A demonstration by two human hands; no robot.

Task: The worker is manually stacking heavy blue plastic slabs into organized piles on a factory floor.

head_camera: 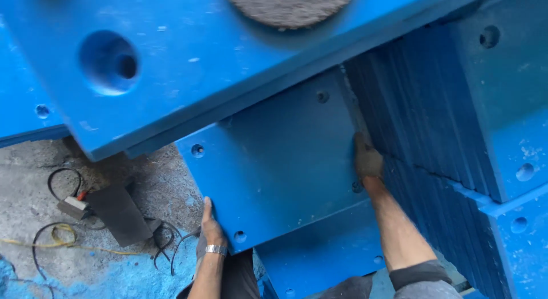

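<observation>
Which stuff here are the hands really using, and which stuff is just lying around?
In use:
- blue square panel, gripped at its edges
- left hand on its left edge
- right hand, gloved, on its right edge

Lying about:
- black cables on the floor
- dark flat block
- stacked blue panels
- big blue slab overhead

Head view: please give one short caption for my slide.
Two hands, left and right, grip opposite edges of a blue panel.

Bright blue slab [279, 167], plain, dotted with darker round holes. Same blue on upper slab [217, 65] and stacked slabs [456, 105]. Grey speckled disc [288, 5] on top. Silver band [216, 250] at left wrist; dirty brown glove [367, 159] on right hand. Grey floor [34, 179], blue-dusted; black cables [54, 182], yellow wire [85, 249].
</observation>
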